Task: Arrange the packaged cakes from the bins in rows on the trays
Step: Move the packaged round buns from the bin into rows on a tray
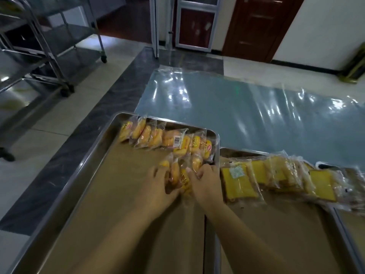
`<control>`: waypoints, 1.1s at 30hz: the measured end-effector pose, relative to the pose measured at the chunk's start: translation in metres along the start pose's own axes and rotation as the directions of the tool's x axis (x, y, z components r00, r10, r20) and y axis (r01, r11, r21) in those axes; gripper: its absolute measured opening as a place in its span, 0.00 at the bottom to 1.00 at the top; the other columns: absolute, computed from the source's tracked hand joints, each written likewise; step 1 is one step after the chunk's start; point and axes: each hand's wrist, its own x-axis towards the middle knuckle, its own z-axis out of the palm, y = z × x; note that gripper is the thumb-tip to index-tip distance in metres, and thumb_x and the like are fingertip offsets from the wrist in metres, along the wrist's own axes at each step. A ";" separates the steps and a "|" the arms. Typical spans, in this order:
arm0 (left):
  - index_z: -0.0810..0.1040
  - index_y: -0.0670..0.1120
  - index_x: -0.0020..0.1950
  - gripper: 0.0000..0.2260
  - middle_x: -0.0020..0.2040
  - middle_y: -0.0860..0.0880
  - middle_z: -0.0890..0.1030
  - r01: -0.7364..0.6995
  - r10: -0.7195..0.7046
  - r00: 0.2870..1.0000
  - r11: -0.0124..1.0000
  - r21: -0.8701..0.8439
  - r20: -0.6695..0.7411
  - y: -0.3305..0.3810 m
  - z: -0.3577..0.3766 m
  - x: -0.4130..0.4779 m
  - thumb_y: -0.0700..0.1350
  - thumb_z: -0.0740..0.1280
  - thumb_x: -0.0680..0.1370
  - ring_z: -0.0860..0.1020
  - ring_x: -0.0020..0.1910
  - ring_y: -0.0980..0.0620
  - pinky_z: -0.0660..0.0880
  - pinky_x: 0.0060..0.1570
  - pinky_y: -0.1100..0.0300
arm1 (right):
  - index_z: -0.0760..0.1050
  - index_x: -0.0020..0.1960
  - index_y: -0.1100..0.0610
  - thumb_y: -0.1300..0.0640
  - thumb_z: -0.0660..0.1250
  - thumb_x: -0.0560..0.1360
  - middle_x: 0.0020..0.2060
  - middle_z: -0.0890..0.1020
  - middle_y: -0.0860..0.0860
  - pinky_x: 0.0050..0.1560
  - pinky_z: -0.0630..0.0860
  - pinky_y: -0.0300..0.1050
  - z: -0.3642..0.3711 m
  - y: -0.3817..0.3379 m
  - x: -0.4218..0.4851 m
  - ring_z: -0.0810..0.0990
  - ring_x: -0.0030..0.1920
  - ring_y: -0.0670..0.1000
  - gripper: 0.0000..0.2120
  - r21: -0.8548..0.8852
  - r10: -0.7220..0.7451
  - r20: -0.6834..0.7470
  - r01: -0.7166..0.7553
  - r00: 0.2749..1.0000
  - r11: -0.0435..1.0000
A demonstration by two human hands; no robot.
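A steel tray lined with brown paper lies in front of me. Along its far edge runs a row of small yellow packaged cakes, leaning on each other. A second short row of packaged cakes stands in front of it at the right. My left hand presses against this short row from the left and my right hand grips it from the right. A second tray to the right carries a row of flat yellow packaged cakes.
The trays sit on the floor beside a clear plastic sheet. Steel wheeled racks stand at the far left. Doors and a white wall are at the back. No bins are in view.
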 end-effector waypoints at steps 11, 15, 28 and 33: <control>0.60 0.58 0.69 0.38 0.68 0.52 0.59 -0.115 0.131 0.990 0.968 0.223 -0.059 -0.006 0.032 0.017 0.65 0.72 0.64 0.60 0.64 0.47 0.67 0.60 0.53 | 0.74 0.49 0.51 0.49 0.64 0.76 0.41 0.80 0.49 0.45 0.80 0.49 -0.038 0.012 0.015 0.81 0.42 0.49 0.06 -0.008 0.258 0.155 -0.260 0.954 0.966; 0.61 0.56 0.71 0.35 0.68 0.51 0.63 -0.173 0.213 0.973 0.927 0.334 -0.088 -0.006 0.030 0.026 0.65 0.68 0.68 0.65 0.61 0.47 0.65 0.60 0.53 | 0.77 0.52 0.53 0.52 0.62 0.77 0.52 0.77 0.51 0.51 0.78 0.50 -0.044 0.007 0.014 0.78 0.47 0.51 0.09 -0.325 0.141 0.102 -0.101 0.985 0.940; 0.61 0.52 0.69 0.26 0.65 0.47 0.65 -0.178 0.246 0.965 0.871 0.457 -0.092 0.012 0.025 0.050 0.60 0.62 0.74 0.67 0.59 0.45 0.73 0.51 0.53 | 0.70 0.51 0.51 0.56 0.63 0.76 0.48 0.76 0.50 0.46 0.77 0.48 -0.037 0.008 0.024 0.75 0.46 0.50 0.04 -0.322 0.036 0.010 -0.031 0.999 0.946; 0.60 0.53 0.72 0.29 0.69 0.48 0.63 -0.178 0.209 0.977 0.907 0.381 -0.040 0.012 0.011 0.034 0.61 0.63 0.74 0.65 0.65 0.44 0.71 0.59 0.49 | 0.73 0.55 0.52 0.52 0.64 0.75 0.49 0.77 0.49 0.46 0.76 0.46 -0.057 0.003 0.015 0.76 0.48 0.50 0.10 -0.373 0.031 0.044 -0.012 0.999 0.928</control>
